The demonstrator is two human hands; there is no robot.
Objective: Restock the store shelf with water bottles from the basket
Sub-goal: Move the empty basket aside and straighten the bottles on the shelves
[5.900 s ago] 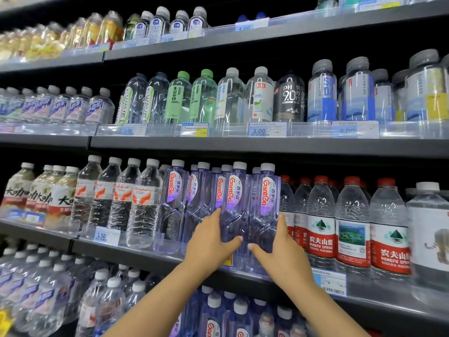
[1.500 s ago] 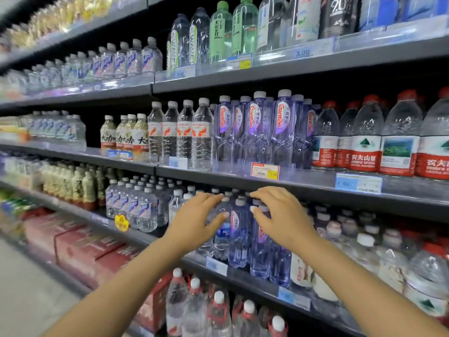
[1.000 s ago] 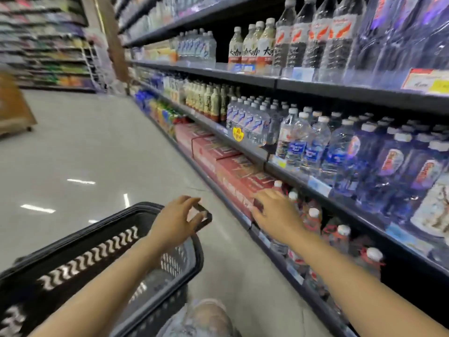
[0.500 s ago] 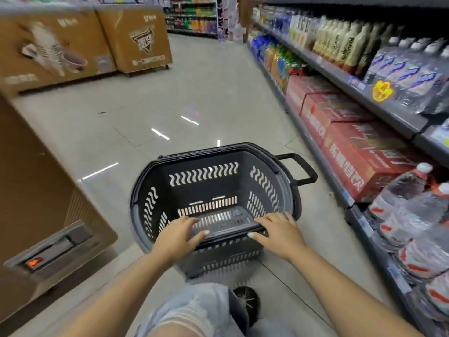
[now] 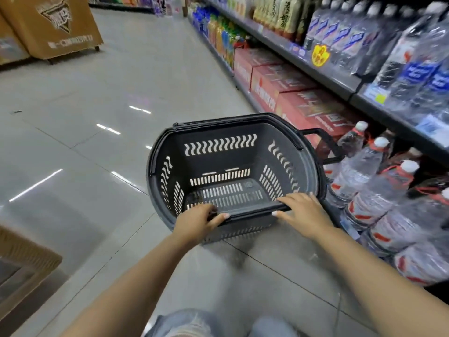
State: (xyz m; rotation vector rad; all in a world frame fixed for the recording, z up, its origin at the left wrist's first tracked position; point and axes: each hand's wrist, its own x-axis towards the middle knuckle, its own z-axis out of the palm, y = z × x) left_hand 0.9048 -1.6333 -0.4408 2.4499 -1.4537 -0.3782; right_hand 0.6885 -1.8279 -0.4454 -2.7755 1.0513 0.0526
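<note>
Fingers of both hands curl over the near rim of a black plastic basket in a supermarket aisle. On the left hand, at 7 o'clock of the basket, the fingers wrap over the rim's edge and the thumb lies along its outer face, gripping it. The right hand, at 5 o'clock, rests flatter, fingers spread on the rim and thumb stretched along its outer edge; whether it truly grips cannot be told. Both forearms reach forward from the bottom of the frame, bare, above a pair of pale jeans.

No bottles show in the basket; its slotted floor and walls are bare. It stands on the grey tiled floor, with a loop handle sticking out at its 2 o'clock.

Just beside it, from 2 to 4 o'clock, runs the store shelf. Large water bottles with white caps fill the bottom tier, red cartons sit farther along, and smaller blue-labelled bottles stand a tier higher. Brown cardboard display bins stand across the aisle at 10 o'clock.
</note>
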